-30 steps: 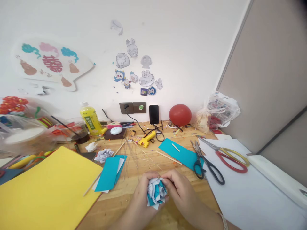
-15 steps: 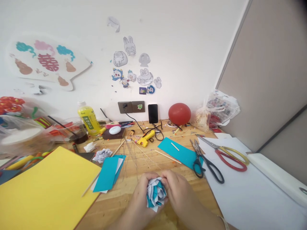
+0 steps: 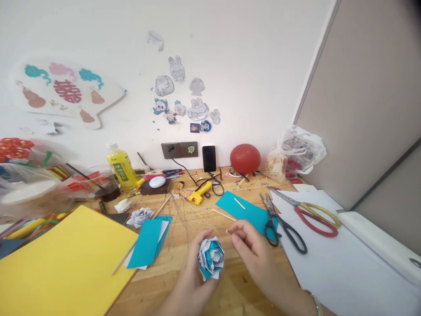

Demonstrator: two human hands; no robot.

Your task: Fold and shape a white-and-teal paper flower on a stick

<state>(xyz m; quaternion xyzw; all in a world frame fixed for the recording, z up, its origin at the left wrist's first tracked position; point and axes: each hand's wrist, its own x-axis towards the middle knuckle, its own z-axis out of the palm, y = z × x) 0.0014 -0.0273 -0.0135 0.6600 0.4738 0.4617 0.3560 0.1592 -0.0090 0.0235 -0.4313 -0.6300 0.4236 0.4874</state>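
My left hand is closed round the underside of a paper flower with folded white and teal petals, whose face turns up toward me. To its right, apart from the flower, my right hand pinches a small wooden stick; just a short pale tip shows between thumb and forefinger. Behind the right fingers lies a longer wooden stick, partly covered by the hand. A teal paper strip with a short white stick on it lies beyond that hand.
Black-handled scissors and red-and-yellow scissors lie at right, near white paper. Left are teal paper pieces, a grey paper flower and a yellow sheet. Behind stand a yellow glue gun, bottle and red balloon.
My right hand has come away from the flower, up and to the right, and now pinches a small stick tip. The left hand keeps the flower, shifted slightly left and up.
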